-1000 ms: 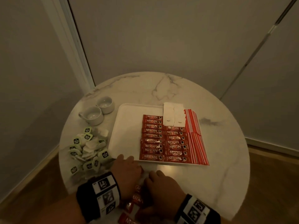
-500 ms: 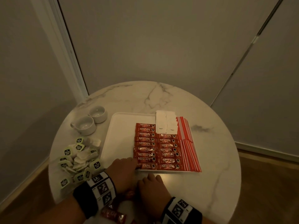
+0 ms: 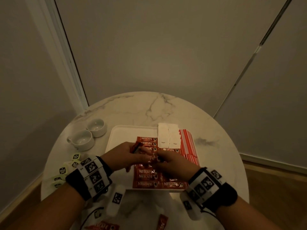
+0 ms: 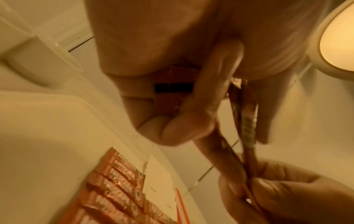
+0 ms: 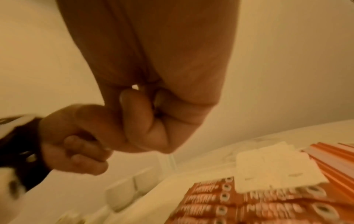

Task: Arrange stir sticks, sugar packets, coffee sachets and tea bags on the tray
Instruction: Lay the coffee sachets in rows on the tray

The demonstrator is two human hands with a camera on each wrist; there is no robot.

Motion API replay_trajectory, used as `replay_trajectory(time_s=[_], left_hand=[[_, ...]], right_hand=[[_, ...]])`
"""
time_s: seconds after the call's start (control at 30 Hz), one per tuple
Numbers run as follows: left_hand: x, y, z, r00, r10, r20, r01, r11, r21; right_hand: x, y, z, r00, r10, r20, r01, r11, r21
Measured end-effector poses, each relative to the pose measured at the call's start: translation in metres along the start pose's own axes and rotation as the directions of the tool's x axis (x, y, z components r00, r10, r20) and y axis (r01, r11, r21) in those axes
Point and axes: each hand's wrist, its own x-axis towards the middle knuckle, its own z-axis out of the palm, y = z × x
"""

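Inside, tray (image 3: 116,138) holds coffee sachets (image 3: 146,177), sugar packets (image 3: 168,136).

Over the white tray (image 3: 116,140), the left hand (image 3: 126,155) grips red coffee sachets (image 3: 136,146) while the right hand (image 3: 172,161) pinches their other end. Tea bags (image 3: 66,168) lie at nine o'clock on the bench (image 3: 216,155), two cups (image 3: 83,140) at ten.

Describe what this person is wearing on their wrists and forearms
Both forearms are bare, with no sleeves. The left hand and right hand each have a black wrist strap carrying white blocks printed with black square marker codes. A thin dark cable trails below the left wrist.
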Motion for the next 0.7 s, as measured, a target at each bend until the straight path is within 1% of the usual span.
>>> replay_trajectory(time_s=[0.03, 0.13, 0.2, 0.23, 0.3, 0.33, 0.4, 0.43, 0.53, 0.6, 0.63, 0.7], left_hand=[[0.005, -0.001, -0.002, 0.999, 0.024, -0.042, -0.025, 1.0, -0.018], [0.023, -0.001, -0.005, 0.986, 0.047, -0.161, -0.058, 0.996, -0.065], [0.032, 0.001, -0.005, 0.977, 0.054, -0.208, -0.069, 0.996, -0.063], [0.037, 0.001, -0.006, 0.973, 0.053, -0.226, -0.07, 0.995, -0.068], [0.046, 0.001, -0.008, 0.964, 0.055, -0.261, -0.08, 0.993, -0.089], [0.051, 0.002, -0.01, 0.959, 0.053, -0.278, -0.086, 0.99, -0.109], [0.058, 0.002, -0.014, 0.95, 0.041, -0.309, -0.097, 0.981, -0.169], [0.061, 0.001, -0.017, 0.943, 0.027, -0.332, -0.102, 0.972, -0.209], [0.07, -0.003, -0.027, 0.921, -0.032, -0.389, -0.115, 0.93, -0.348], [0.074, -0.008, -0.036, 0.898, -0.093, -0.431, -0.123, 0.886, -0.447], [0.077, -0.012, -0.041, 0.875, -0.132, -0.465, -0.122, 0.871, -0.476], [0.082, -0.02, -0.052, 0.826, -0.192, -0.529, -0.101, 0.874, -0.475]], right_hand=[[0.004, -0.001, -0.008, 1.0, 0.0, -0.009, 0.0, 1.0, 0.019], [0.017, -0.002, -0.022, 0.999, -0.024, -0.036, 0.025, 0.999, 0.028], [0.028, -0.002, -0.026, 0.993, -0.071, -0.097, 0.07, 0.997, -0.021], [0.034, -0.001, -0.027, 0.981, -0.113, -0.156, 0.099, 0.991, -0.093], [0.045, -0.001, -0.031, 0.933, -0.225, -0.282, 0.154, 0.955, -0.254], [0.052, -0.001, -0.034, 0.908, -0.273, -0.318, 0.179, 0.938, -0.296], [0.064, -0.001, -0.04, 0.879, -0.328, -0.345, 0.217, 0.921, -0.322], [0.072, -0.001, -0.045, 0.88, -0.329, -0.343, 0.229, 0.926, -0.298], [0.093, 0.001, -0.062, 0.896, -0.261, -0.358, 0.247, 0.965, -0.086], [0.107, 0.004, -0.074, 0.897, -0.178, -0.405, 0.213, 0.976, 0.043], [0.115, 0.008, -0.079, 0.896, -0.115, -0.43, 0.176, 0.979, 0.105], [0.132, 0.016, -0.087, 0.887, 0.005, -0.462, 0.092, 0.978, 0.188]])
